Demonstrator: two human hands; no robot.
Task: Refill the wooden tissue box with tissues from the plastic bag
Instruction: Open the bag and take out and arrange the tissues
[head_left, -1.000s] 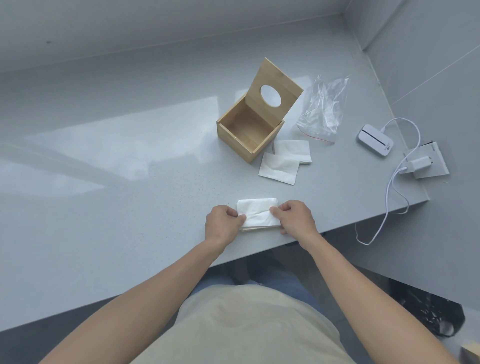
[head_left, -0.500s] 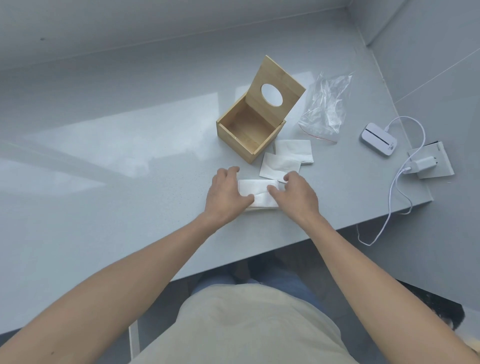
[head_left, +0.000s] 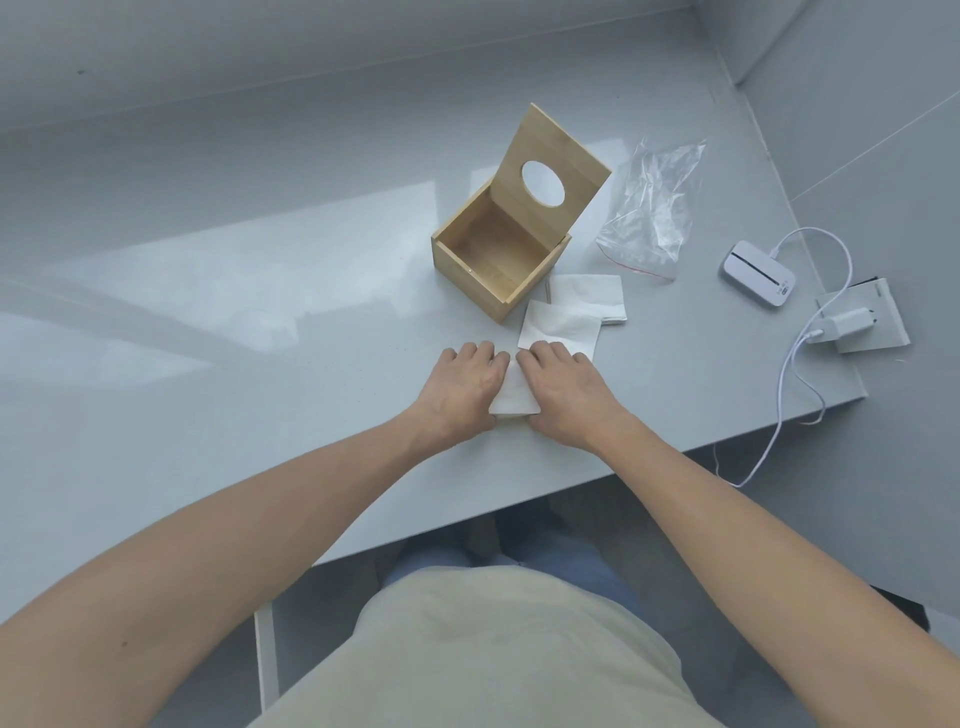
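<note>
Fingers (head_left: 480, 353) of the left hand (head_left: 462, 384) lie fairly straight, close together, pressing flat on a folded tissue stack (head_left: 511, 397); right hand (head_left: 563, 387) does the same from the other side, fingertips nearly meeting over it. Looks like flattening or squaring the stack so it fits the box, a judgement only. Stack sits on the tabletop (head_left: 260, 322) under and between both palms, only its near corner showing. Just beyond the right fingertips lies a loose tissue (head_left: 563, 325), touching another tissue pile (head_left: 587, 299). Wooden tissue box (head_left: 498, 260) stands near, beyond the hands, lid (head_left: 550, 166) propped up, interior bare. Plastic bag (head_left: 652, 213) lies right of the box, looking emptied.
</note>
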